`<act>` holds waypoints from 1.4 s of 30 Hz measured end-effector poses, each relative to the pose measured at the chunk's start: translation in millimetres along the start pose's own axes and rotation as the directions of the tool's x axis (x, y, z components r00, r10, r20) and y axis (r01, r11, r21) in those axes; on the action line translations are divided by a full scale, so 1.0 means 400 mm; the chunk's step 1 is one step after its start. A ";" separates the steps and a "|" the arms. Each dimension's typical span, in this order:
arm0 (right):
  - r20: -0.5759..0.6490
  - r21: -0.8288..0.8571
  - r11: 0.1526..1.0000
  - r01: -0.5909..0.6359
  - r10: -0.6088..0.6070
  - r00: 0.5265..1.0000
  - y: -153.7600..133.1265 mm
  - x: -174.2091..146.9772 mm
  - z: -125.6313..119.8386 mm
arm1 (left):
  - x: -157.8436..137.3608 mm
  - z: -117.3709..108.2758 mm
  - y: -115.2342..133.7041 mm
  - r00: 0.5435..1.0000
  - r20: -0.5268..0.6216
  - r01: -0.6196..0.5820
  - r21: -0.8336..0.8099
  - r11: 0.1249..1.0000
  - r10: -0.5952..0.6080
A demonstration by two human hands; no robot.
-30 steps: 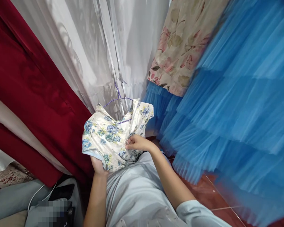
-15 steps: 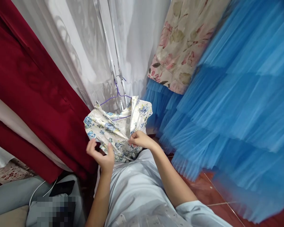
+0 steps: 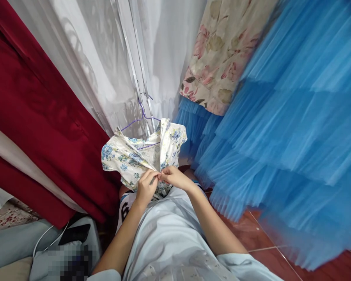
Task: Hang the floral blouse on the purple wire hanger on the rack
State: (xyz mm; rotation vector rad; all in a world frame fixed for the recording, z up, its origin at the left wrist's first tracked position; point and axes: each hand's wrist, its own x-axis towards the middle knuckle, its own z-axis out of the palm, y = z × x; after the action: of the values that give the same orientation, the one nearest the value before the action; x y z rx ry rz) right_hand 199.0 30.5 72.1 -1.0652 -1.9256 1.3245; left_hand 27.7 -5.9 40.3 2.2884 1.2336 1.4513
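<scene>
A white blouse with blue and yellow flowers (image 3: 131,156) hangs on a purple wire hanger (image 3: 144,113) in front of my lap. Its front edges meet in a V below the neckline. My left hand (image 3: 148,185) pinches the left front edge where the two sides meet. Right beside it, my right hand (image 3: 174,176) is closed on the other edge, fingertips touching those of the left. Whatever small part lies between the fingertips is hidden.
Red curtain-like cloth (image 3: 46,101) hangs at left and sheer white fabric (image 3: 163,47) behind. At right hang a floral cloth (image 3: 213,58) and a tiered blue tulle skirt (image 3: 286,128). A grey sofa (image 3: 43,234) holding a dark phone (image 3: 74,233) stands lower left, over red floor tiles (image 3: 260,230).
My left hand was open at the blouse's left side. It has moved right and closed on the front edge against my right hand, which has stayed in place.
</scene>
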 end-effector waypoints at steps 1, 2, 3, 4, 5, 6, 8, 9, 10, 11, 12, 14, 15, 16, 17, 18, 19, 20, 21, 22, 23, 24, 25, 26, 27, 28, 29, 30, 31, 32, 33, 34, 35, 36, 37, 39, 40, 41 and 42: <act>-0.009 0.035 0.999 -0.002 0.003 1.000 0.003 -0.004 0.006 | 0.000 -0.001 -0.006 1.000 -0.001 -0.020 0.008 1.000 0.020; -0.013 0.074 0.997 -0.001 0.002 1.000 0.005 -0.008 0.011 | 0.002 -0.002 -0.012 0.999 0.001 -0.044 0.026 0.999 0.044; -0.010 0.114 0.993 0.004 -0.003 1.000 0.007 -0.011 0.016 | 0.005 -0.004 -0.019 0.998 0.009 -0.067 0.049 0.997 0.067; 0.000 0.155 0.988 0.016 -0.016 1.000 0.010 -0.015 0.021 | 0.009 -0.006 -0.026 0.996 0.024 -0.087 0.073 0.994 0.085; 0.006 0.190 0.981 0.035 -0.037 0.999 0.014 -0.018 0.026 | 0.015 -0.009 -0.032 0.994 0.044 -0.100 0.090 0.991 0.096; 0.005 0.216 0.975 0.061 -0.063 0.998 0.020 -0.020 0.030 | 0.020 -0.011 -0.037 0.993 0.062 -0.106 0.101 0.989 0.100; -0.077 0.215 0.969 0.121 -0.107 0.991 0.041 -0.020 0.041 | 0.031 -0.015 -0.044 0.991 0.089 -0.108 0.102 0.989 0.100; -0.156 0.176 0.973 0.148 -0.121 0.980 0.055 -0.018 0.048 | 0.034 -0.015 -0.045 0.990 0.099 -0.110 0.094 0.989 0.100; -0.243 0.116 0.979 0.167 -0.135 0.960 0.070 -0.014 0.056 | 0.035 -0.015 -0.044 0.989 0.108 -0.113 0.086 0.990 0.104; -0.319 0.051 0.983 0.178 -0.153 0.936 0.085 -0.010 0.064 | 0.035 -0.013 -0.043 0.987 0.117 -0.119 0.078 0.990 0.110; -0.373 -0.008 0.983 0.185 -0.174 0.912 0.098 -0.006 0.073 | 0.033 -0.012 -0.041 0.985 0.125 -0.128 0.073 0.989 0.119; -0.409 -0.075 0.975 0.210 -0.222 0.885 0.116 0.001 0.091 | 0.029 -0.010 -0.035 0.982 0.134 -0.148 0.078 0.986 0.137; -0.407 -0.087 0.971 0.225 -0.241 0.881 0.120 0.003 0.100 | 0.029 -0.011 -0.032 0.982 0.127 -0.155 0.091 0.984 0.143; -0.401 -0.095 0.968 0.231 -0.250 0.881 0.122 0.004 0.107 | 0.034 -0.015 -0.029 0.983 0.111 -0.159 0.111 0.981 0.146; -0.394 -0.105 0.968 0.226 -0.249 0.885 0.123 0.004 0.113 | 0.044 -0.022 -0.026 0.986 0.084 -0.158 0.135 0.978 0.147; -0.384 -0.118 0.970 0.212 -0.242 0.891 0.122 0.003 0.117 | 0.059 -0.032 -0.022 0.988 0.048 -0.152 0.163 0.975 0.146; -0.374 -0.128 0.972 0.196 -0.230 0.898 0.121 0.002 0.121 | 0.082 -0.045 -0.018 0.989 0.004 -0.144 0.191 0.971 0.146; -0.367 -0.131 0.974 0.183 -0.219 0.904 0.121 0.002 0.123 | 0.111 -0.060 -0.014 0.988 -0.041 -0.136 0.217 0.967 0.149; -0.364 -0.127 0.976 0.175 -0.210 0.908 0.121 0.002 0.125 | 0.145 -0.076 -0.008 0.984 -0.083 -0.131 0.241 0.962 0.155; -0.363 -0.117 0.978 0.173 -0.205 0.909 0.122 0.003 0.127 | 0.184 -0.092 -0.003 0.978 -0.121 -0.132 0.261 0.956 0.168; -0.368 -0.106 0.979 0.175 -0.202 0.908 0.123 0.005 0.129 | 0.225 -0.107 0.003 0.972 -0.149 -0.135 0.281 0.950 0.182; -0.374 -0.097 0.979 0.177 -0.201 0.905 0.124 0.007 0.130 | 0.267 -0.121 0.008 0.964 -0.172 -0.142 0.302 0.943 0.201; -0.381 -0.091 0.980 0.179 -0.200 0.903 0.125 0.010 0.131 | 0.309 -0.133 0.013 0.956 -0.197 -0.148 0.322 0.935 0.219; -0.386 -0.087 0.979 0.182 -0.201 0.900 0.125 0.011 0.132 | 0.348 -0.145 0.017 0.947 -0.221 -0.151 0.340 0.928 0.235; -0.389 -0.084 0.979 0.185 -0.204 0.899 0.126 0.011 0.133 | 0.385 -0.155 0.020 0.937 -0.246 -0.152 0.354 0.923 0.248; -0.385 -0.083 0.979 0.188 -0.206 0.899 0.127 0.010 0.133 | 0.417 -0.164 0.022 0.928 -0.272 -0.147 0.365 0.920 0.256; -0.379 -0.081 0.978 0.190 -0.206 0.902 0.129 0.008 0.134 | 0.444 -0.172 0.023 0.918 -0.298 -0.139 0.370 0.918 0.260; -0.368 -0.076 0.979 0.188 -0.203 0.907 0.132 0.005 0.135 | 0.465 -0.179 0.023 0.910 -0.321 -0.133 0.370 0.919 0.261; -0.357 -0.071 0.981 0.183 -0.196 0.913 0.136 0.000 0.138 | 0.479 -0.184 0.023 0.905 -0.336 -0.133 0.363 0.922 0.262; -0.347 -0.066 0.983 0.173 -0.185 0.919 0.140 -0.005 0.141 | 0.487 -0.189 0.022 0.903 -0.340 -0.138 0.348 0.927 0.262; -0.339 -0.060 0.985 0.161 -0.172 0.925 0.146 -0.010 0.145 | 0.488 -0.193 0.022 0.906 -0.333 -0.150 0.328 0.933 0.263; -0.333 -0.055 0.987 0.148 -0.158 0.930 0.150 -0.015 0.148 | 0.483 -0.195 0.023 0.910 -0.318 -0.166 0.309 0.936 0.266; -0.326 -0.049 0.989 0.136 -0.145 0.934 0.154 -0.019 0.151 | 0.473 -0.196 0.023 0.913 -0.304 -0.180 0.299 0.937 0.272; -0.317 -0.046 0.991 0.125 -0.134 0.939 0.154 -0.021 0.152 | 0.459 -0.196 0.023 0.913 -0.298 -0.187 0.303 0.934 0.280; -0.312 -0.040 0.992 0.119 -0.126 0.942 0.150 -0.020 0.150 | 0.443 -0.196 0.023 0.908 -0.305 -0.188 0.319 0.929 0.288; -0.332 -0.026 0.991 0.132 -0.133 0.934 0.124 -0.008 0.134 | 0.408 -0.193 0.019 0.889 -0.341 -0.173 0.368 0.914 0.305; -0.363 -0.023 0.987 0.159 -0.157 0.919 0.101 0.005 0.118 | 0.393 -0.190 0.015 0.883 -0.353 -0.165 0.385 0.908 0.311; -0.402 -0.026 0.980 0.200 -0.193 0.895 0.070 0.021 0.097 | 0.381 -0.187 0.010 0.882 -0.353 -0.164 0.393 0.905 0.313; -0.437 -0.038 0.966 0.254 -0.245 0.866 0.033 0.041 0.071 | 0.371 -0.183 0.005 0.886 -0.343 -0.168 0.392 0.905 0.313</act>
State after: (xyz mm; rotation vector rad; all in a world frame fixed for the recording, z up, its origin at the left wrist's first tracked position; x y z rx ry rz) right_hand 171.6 33.1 49.8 -0.9650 -1.6357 0.8683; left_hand -2.9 78.2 179.5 2.5356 1.4546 2.0171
